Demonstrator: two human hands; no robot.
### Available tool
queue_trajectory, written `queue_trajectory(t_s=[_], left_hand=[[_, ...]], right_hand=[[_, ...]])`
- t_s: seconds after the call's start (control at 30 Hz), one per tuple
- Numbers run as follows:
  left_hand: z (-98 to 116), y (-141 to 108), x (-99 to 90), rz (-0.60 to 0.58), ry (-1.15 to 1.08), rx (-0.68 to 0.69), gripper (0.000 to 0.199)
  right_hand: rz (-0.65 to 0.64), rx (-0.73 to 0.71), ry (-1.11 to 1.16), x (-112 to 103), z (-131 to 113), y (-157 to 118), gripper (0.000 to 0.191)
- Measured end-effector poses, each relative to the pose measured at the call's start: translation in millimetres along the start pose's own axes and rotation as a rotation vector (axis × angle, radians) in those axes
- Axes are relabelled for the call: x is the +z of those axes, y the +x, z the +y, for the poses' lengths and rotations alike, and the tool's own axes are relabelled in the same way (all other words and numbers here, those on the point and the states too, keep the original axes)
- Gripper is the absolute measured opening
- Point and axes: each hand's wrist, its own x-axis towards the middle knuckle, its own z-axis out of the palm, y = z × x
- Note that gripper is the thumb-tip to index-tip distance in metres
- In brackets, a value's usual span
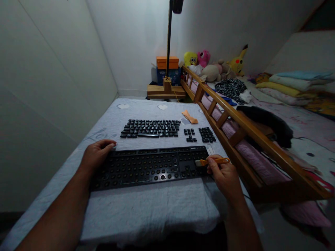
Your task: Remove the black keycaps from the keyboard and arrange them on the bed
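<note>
A black keyboard base [154, 166] without keycaps lies across the cloth-covered table. My left hand [97, 153] rests at its left end, fingers curled over the upper left corner and wrapped on the edge. In my right hand [222, 171] is a small brush [217, 160] with an orange handle, held in a pinch; its pale bristles touch the number pad area at the right end. Behind the base, loose black keycaps [153, 128] are laid out in rows, with smaller groups of arrow keys [191, 138] and number pad keys [207, 134] to the right.
An orange cloth [190, 117] lies beyond the keycaps, and a thin wire tool [210, 150] is beside the base's right end. A wooden bed rail [235, 122] borders the table's right side. At the back, a wooden stand [166, 91] holds an upright pole.
</note>
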Motion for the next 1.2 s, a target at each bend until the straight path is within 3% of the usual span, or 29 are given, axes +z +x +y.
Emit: queue_trajectory(t_s=[0.2,0.43,0.73,1.0,1.2], left_hand=[[-1,1,-0.9,-0.033,-0.053,-0.039,0.046],[2,0,-0.6,-0.038,-0.042,-0.052,0.045],[2,0,-1.2,-0.024,-0.034,-0.024,0.043],[0,0,-0.3,-0.034,-0.043,-0.038,0.045],[1,-1,-0.4,-0.027,-0.033,-0.032,0.044]], right_hand=[[-0.002,-0.002,-0.045,6,4,3,0.036],[0.126,-0.065,-0.117,3,8,6,0.038],[0.070,-0.015,-0.060,10,1,6,0.038],[0.146,-0.069,-0.196,-3,6,9,0.038],[-0.001,-0.004,-0.033,4,1,5,0.039]])
